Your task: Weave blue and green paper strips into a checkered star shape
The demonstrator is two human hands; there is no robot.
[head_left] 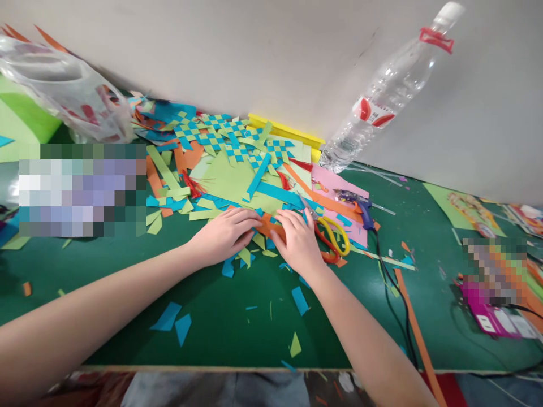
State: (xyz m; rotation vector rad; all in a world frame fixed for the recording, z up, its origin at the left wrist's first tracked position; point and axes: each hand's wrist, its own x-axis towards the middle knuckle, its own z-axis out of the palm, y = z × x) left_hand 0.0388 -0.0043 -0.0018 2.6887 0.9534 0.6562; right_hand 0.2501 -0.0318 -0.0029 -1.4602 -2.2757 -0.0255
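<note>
My left hand [229, 234] and my right hand [300, 240] are close together over the table, their fingers curled onto a short orange paper strip [266, 225]. Both hands partly cover the strip, so its ends are hidden. Just beyond them lie a long blue paper strip [278, 193], a long orange strip [324, 198] and light green sheets [227, 176]. Scissors [347, 243] with yellow and orange handles rest beside my right hand. Further back is a pile of woven blue-and-green checkered paper pieces [237, 151], with red tassels [193, 185] near it.
A blue glue gun [367, 217] with a black cord [392, 277] lies on the right, by pink paper [354, 186]. A clear bottle [382, 93] stands against the wall. A plastic cup [91, 107] is at back left. Paper scraps [300, 301] litter the green table [190, 339].
</note>
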